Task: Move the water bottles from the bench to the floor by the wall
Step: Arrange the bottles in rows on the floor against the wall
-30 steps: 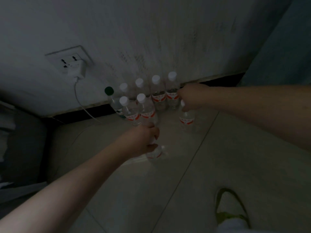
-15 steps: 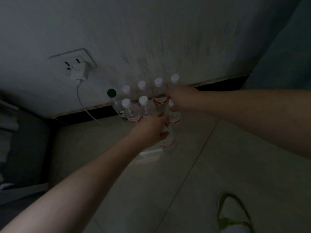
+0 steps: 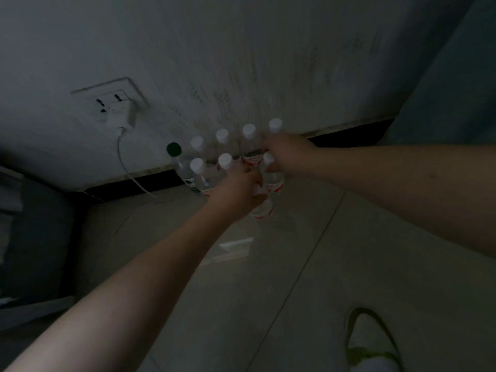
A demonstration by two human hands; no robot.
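Several clear water bottles (image 3: pixel 198 170) with white caps and red labels stand in a cluster on the floor against the wall (image 3: pixel 241 63); one at the left has a dark green cap (image 3: pixel 174 149). My left hand (image 3: pixel 236 191) grips the top of one bottle (image 3: pixel 261 209) at the front of the cluster. My right hand (image 3: pixel 284 154) grips another bottle (image 3: pixel 272 179) by its neck, just behind and right of the first. Both bottles stand upright, close to the others. The dim light hides whether their bases touch the floor.
A wall socket (image 3: pixel 110 103) holds a white charger (image 3: pixel 122 118) whose cable (image 3: pixel 128 170) runs down to the tiled floor (image 3: pixel 349 264). A dark skirting strip runs along the wall base. Dark furniture (image 3: pixel 35 237) stands at the left. My shoe (image 3: pixel 370 342) shows at the bottom right.
Both hands have moved their bottles toward the wall and toward each other, closing up to the cluster. The left hand's bottle came up from the open floor.
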